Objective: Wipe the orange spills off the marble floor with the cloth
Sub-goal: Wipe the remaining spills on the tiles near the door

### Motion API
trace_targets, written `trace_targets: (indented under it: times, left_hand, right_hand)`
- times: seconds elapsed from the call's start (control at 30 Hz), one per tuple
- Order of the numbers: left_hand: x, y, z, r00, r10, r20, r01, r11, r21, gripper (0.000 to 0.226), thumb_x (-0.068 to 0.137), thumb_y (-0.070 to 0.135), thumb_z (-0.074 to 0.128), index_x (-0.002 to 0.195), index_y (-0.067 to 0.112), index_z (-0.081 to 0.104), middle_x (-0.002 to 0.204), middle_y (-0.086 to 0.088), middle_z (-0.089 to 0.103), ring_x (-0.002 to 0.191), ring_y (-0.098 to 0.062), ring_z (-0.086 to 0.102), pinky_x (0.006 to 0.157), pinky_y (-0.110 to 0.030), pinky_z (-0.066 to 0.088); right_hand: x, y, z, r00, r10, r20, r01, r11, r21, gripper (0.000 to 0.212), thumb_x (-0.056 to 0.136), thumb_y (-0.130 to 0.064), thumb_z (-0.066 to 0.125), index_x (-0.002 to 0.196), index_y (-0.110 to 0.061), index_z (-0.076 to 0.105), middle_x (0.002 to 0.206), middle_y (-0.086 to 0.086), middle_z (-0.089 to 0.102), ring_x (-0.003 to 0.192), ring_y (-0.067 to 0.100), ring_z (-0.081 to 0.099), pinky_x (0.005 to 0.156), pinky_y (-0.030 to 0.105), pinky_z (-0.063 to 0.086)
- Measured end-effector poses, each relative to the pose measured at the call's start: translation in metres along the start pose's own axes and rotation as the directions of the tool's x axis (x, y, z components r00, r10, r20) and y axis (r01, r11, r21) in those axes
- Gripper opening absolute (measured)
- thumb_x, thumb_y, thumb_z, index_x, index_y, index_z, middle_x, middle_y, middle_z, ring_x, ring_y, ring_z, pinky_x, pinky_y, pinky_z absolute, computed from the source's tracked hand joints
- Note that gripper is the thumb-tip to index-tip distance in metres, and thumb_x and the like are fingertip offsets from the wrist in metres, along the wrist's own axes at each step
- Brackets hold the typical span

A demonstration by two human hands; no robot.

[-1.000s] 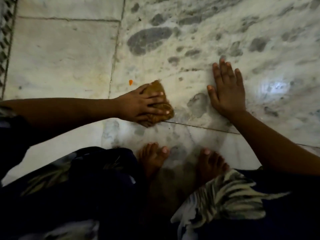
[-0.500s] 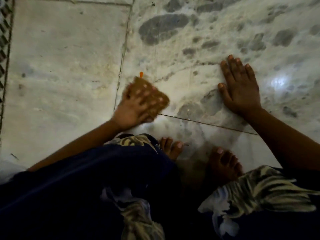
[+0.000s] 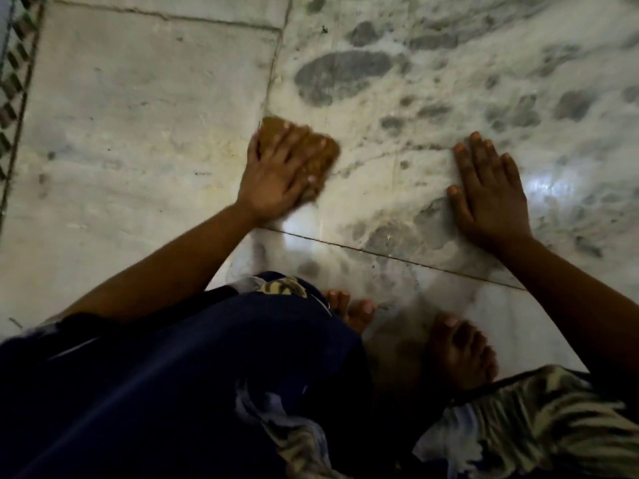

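Observation:
My left hand [image 3: 276, 174] presses flat on a folded brown-orange cloth [image 3: 321, 157] on the marble floor [image 3: 138, 133], close to the seam between two slabs. The cloth's far and right edges stick out past my fingers. My right hand [image 3: 491, 195] rests flat on the grey-veined marble to the right, fingers apart and holding nothing. No orange spill shows on the floor around the cloth; what lies under the cloth is hidden.
My two bare feet [image 3: 456, 350] stand on the slab just below the hands, with dark blue patterned clothing [image 3: 173, 392] filling the lower view. A patterned border strip [image 3: 14, 84] runs along the far left edge. A bright light reflection [image 3: 543, 188] shines beside my right hand.
My left hand has swept the cloth up and to the left, over the spot where a small orange speck lay; the speck is no longer visible. My right hand stayed planted.

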State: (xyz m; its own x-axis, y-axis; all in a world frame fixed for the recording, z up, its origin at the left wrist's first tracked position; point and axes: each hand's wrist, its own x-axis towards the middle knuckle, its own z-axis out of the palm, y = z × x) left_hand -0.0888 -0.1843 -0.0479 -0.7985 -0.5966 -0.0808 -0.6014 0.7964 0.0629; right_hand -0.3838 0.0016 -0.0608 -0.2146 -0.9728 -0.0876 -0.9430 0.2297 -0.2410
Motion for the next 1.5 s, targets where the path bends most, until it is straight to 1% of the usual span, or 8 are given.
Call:
trace_targets:
  times: [0.13, 0.33, 0.63, 0.73, 0.9, 1.17, 1.3, 1.5]
  left_hand:
    - [0.043, 0.009, -0.005, 0.990, -0.138, 0.016, 0.139, 0.989, -0.041, 0.058, 0.090, 0.049, 0.025, 0.145, 0.030, 0.031, 0.151, -0.006, 0.033, 0.142, -0.028, 0.023, 0.111, -0.057, 0.010]
    - [-0.009, 0.033, 0.003, 0.952, 0.297, 0.072, -0.290, 0.953, -0.093, 0.054, 0.097, 0.049, 0.012, 0.143, 0.027, 0.030, 0.150, -0.005, 0.035, 0.140, -0.024, 0.024, 0.111, -0.049, 0.011]
    - [0.145, -0.014, -0.024, 0.987, -0.150, 0.058, 0.153, 0.987, -0.052, 0.060, 0.091, 0.050, 0.022, 0.148, 0.030, 0.020, 0.156, 0.000, 0.022, 0.145, -0.021, 0.013, 0.111, -0.050, 0.011]
    - [0.170, 0.037, -0.021, 0.993, -0.014, 0.113, 0.017, 1.000, -0.023, 0.060, 0.093, 0.047, 0.018, 0.148, 0.024, 0.022, 0.156, -0.005, 0.022, 0.145, -0.024, 0.013, 0.113, -0.049, 0.005]
    - [0.078, 0.056, -0.004, 0.929, 0.366, 0.056, -0.356, 0.925, -0.131, 0.053, 0.093, 0.048, 0.025, 0.140, 0.027, 0.040, 0.150, -0.005, 0.036, 0.141, -0.026, 0.026, 0.112, -0.045, 0.009]
    - [0.167, -0.021, -0.020, 0.995, -0.091, 0.044, 0.096, 0.988, -0.124, 0.057, 0.091, 0.047, 0.028, 0.142, 0.023, 0.038, 0.153, -0.002, 0.030, 0.143, -0.022, 0.019, 0.109, -0.051, 0.013]
    - [0.229, 0.002, -0.033, 0.983, -0.159, 0.095, 0.164, 0.985, -0.047, 0.051, 0.098, 0.042, 0.030, 0.146, 0.025, 0.027, 0.157, 0.003, 0.019, 0.145, -0.020, 0.010, 0.112, -0.050, 0.005]
    - [0.181, 0.077, -0.016, 0.954, 0.243, 0.173, -0.242, 0.970, -0.026, 0.068, 0.087, 0.051, 0.013, 0.144, 0.021, 0.035, 0.150, -0.008, 0.035, 0.141, -0.030, 0.026, 0.112, -0.056, 0.011]
  right_hand:
    - [0.002, -0.005, -0.001, 0.999, 0.024, -0.023, -0.024, 1.000, 0.015, 0.063, 0.094, -0.041, 0.022, 0.149, -0.010, 0.019, 0.156, 0.013, 0.015, 0.144, 0.025, 0.014, 0.116, 0.039, 0.006]
    - [0.014, -0.004, 0.002, 0.990, 0.129, -0.057, -0.128, 0.991, 0.025, 0.063, 0.094, -0.041, 0.022, 0.149, -0.010, 0.020, 0.156, 0.015, 0.016, 0.144, 0.027, 0.015, 0.116, 0.040, 0.008]
    - [0.016, -0.003, 0.002, 0.989, 0.138, -0.060, -0.136, 0.990, 0.039, 0.063, 0.093, -0.041, 0.026, 0.148, -0.010, 0.022, 0.155, 0.014, 0.018, 0.143, 0.025, 0.016, 0.116, 0.040, 0.009]
    - [0.016, -0.004, 0.000, 0.989, 0.140, -0.057, -0.137, 0.990, 0.040, 0.062, 0.093, -0.040, 0.025, 0.148, -0.011, 0.022, 0.155, 0.014, 0.020, 0.143, 0.025, 0.018, 0.116, 0.039, 0.009]
    - [0.017, -0.004, -0.001, 0.989, 0.140, -0.040, -0.139, 0.989, 0.041, 0.061, 0.094, -0.039, 0.025, 0.148, -0.011, 0.022, 0.155, 0.013, 0.020, 0.143, 0.025, 0.018, 0.116, 0.038, 0.008]
    - [0.018, -0.004, -0.001, 0.987, 0.162, -0.021, -0.161, 0.986, 0.040, 0.063, 0.093, -0.041, 0.025, 0.148, -0.011, 0.022, 0.155, 0.012, 0.019, 0.143, 0.024, 0.017, 0.117, 0.040, 0.009]
    - [0.018, -0.004, -0.002, 0.987, 0.158, -0.011, -0.158, 0.987, 0.029, 0.063, 0.093, -0.042, 0.024, 0.148, -0.011, 0.023, 0.155, 0.012, 0.020, 0.143, 0.024, 0.017, 0.116, 0.040, 0.009]
    - [0.018, -0.002, -0.004, 0.989, 0.145, -0.017, -0.145, 0.989, 0.022, 0.061, 0.093, -0.040, 0.027, 0.147, -0.011, 0.027, 0.154, 0.012, 0.024, 0.142, 0.024, 0.020, 0.115, 0.040, 0.013]
